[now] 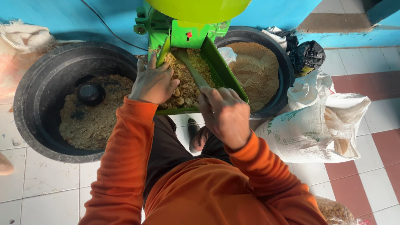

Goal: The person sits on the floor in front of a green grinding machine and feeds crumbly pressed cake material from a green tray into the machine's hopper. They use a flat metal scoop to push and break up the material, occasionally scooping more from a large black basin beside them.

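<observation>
A green grinding machine (183,31) stands against the blue wall, with a green feed tray (225,73) sloping toward me, filled with coarse yellowish feed pieces (183,79). My left hand (153,83) rests flat on the feed at the tray's left side, fingers pressed into the pile. My right hand (225,114) grips the handle of a narrow green-brown scraper stick (191,68), whose tip points to the machine's inlet. Orange sleeves cover both arms.
A large black tub (46,79) at left holds coarse feed and a small black bowl (90,93). Behind the tray, a black tub (279,66) holds fine ground meal. A white sack (316,125) and a black bag (307,55) lie at right on the tiled floor.
</observation>
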Demonstrator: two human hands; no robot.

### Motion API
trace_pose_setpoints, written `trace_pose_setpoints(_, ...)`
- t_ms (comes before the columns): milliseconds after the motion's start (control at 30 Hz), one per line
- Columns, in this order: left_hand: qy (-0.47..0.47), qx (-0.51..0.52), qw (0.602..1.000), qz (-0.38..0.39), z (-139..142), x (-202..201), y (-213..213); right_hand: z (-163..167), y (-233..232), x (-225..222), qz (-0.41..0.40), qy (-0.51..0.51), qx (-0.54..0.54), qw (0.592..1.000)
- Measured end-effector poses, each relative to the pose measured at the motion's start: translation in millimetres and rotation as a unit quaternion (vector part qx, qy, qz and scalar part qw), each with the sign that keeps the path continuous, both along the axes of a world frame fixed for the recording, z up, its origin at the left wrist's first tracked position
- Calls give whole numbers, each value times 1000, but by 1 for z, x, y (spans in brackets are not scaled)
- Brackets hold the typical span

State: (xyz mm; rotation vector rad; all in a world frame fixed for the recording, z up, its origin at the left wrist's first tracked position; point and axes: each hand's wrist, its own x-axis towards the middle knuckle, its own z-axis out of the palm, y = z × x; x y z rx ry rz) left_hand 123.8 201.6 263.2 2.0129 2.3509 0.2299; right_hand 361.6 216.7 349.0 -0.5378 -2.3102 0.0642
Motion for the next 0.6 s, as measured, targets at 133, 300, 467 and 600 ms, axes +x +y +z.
trace_pose_setpoints(133, -6, 41, 999, -3, -3, 0, -1, -2, 6, -7, -21, -19, -12, 1000)
trace_pose_setpoints(300, 10, 16, 1000, 1, -7, -1, 3, 35, -9, 34, 11, 7, 1, 1000)
trace_pose_setpoints(467, 6, 23, 1000, -2, -8, -1, 2, 51, -16, 49, 56, -10, -97, 994)
trace_pose_setpoints(600, -2, 21, 1000, 1, -5, 0, 2, 31, -4, 24, 35, -24, -42, 998)
